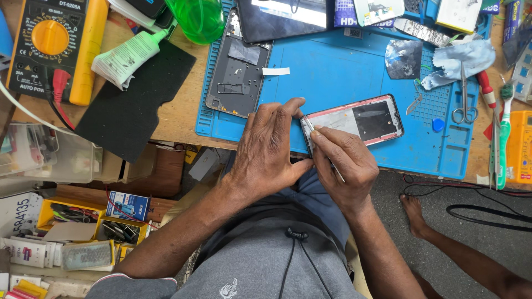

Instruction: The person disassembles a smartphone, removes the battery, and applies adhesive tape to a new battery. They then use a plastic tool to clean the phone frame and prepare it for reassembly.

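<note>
Head view: opened phone frame [354,123], red-edged, lies on the blue work mat [332,77] near the table's front edge. Left hand [269,147] rests on the frame's left end, fingers curled over its corner, steadying it. Right hand [343,163] pinches a thin metal tool [310,126], fingers closed on it, tip at the frame's left edge. Second phone back [238,66] lies further up the mat. Scissors [464,94] lie right, well apart.

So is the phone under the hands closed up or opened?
Opened: the phone lies on the blue mat with bare inner frame showing, and the right hand holds a thin tool at its edge.
</note>
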